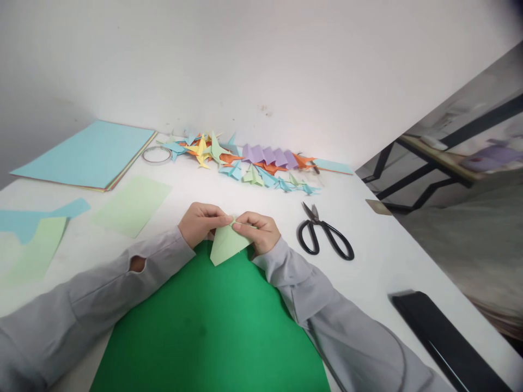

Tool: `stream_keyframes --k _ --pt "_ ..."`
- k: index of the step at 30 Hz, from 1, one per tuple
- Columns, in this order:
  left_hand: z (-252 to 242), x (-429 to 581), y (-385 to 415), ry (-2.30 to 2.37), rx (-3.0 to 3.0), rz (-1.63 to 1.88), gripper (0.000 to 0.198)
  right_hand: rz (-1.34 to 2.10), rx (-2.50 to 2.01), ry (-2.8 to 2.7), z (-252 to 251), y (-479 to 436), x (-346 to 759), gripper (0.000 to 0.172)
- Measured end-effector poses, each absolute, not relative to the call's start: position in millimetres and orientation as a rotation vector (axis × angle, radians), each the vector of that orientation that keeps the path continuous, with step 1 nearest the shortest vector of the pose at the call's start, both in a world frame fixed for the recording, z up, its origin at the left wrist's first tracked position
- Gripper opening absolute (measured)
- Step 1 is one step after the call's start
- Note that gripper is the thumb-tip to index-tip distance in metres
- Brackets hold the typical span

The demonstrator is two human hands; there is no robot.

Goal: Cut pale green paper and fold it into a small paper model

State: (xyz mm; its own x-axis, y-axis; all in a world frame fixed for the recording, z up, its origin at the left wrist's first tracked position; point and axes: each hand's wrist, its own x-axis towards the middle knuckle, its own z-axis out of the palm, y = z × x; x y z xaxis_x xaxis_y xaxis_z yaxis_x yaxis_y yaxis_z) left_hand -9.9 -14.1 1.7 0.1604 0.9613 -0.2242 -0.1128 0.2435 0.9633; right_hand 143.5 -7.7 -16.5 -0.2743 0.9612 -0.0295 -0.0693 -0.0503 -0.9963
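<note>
A pale green piece of folded paper [227, 245] is held up between both hands, over the far edge of a green sheet [212, 326]. My left hand [203, 222] pinches its top corner between thumb and fingers. Close beside it, my right hand [260, 233] grips the paper's upper right part, thumb on the near face. One corner of the paper points down toward the green sheet. The fingers behind the paper are partly hidden.
Colourful folded paper shapes [220, 152] lie along the wall. Black-handled scissors [322, 231] rest to the right, with a long black object [447, 340] nearer. On the left are stacked blue paper [92, 155], a tape roll [157, 155], a pale green sheet [133, 206] and paper scraps [38, 250].
</note>
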Motion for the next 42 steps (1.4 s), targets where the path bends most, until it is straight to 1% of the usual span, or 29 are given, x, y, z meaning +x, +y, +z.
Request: stream_keyframes --k 9,18,24,28,35,42 --pt "9.1 -7.0 -17.0 1.135 1.083 0.986 0.023 1.454 -1.026 -1.474 -16.7 -6.2 145.7 0.018" --pt "7.8 -6.3 -16.5 1.135 1.057 0.962 0.040 1.459 -1.030 -1.532 -16.6 -5.7 146.6 0.018" --pt "4.5 -7.5 -13.8 1.121 1.236 1.012 0.033 1.309 -1.018 -1.634 -16.8 -5.3 146.1 0.019" --pt "4.0 -8.9 -12.8 1.099 1.234 1.018 0.034 1.242 -1.028 -1.679 -14.5 -6.9 144.6 0.022" --pt "5.6 -9.4 -13.1 1.151 1.160 0.947 0.037 1.327 -1.073 -1.590 -14.4 -8.2 146.2 0.034" --pt "4.4 -12.5 -11.4 1.067 1.286 0.924 0.041 1.350 -1.051 -1.636 -12.0 -6.6 148.3 0.031"
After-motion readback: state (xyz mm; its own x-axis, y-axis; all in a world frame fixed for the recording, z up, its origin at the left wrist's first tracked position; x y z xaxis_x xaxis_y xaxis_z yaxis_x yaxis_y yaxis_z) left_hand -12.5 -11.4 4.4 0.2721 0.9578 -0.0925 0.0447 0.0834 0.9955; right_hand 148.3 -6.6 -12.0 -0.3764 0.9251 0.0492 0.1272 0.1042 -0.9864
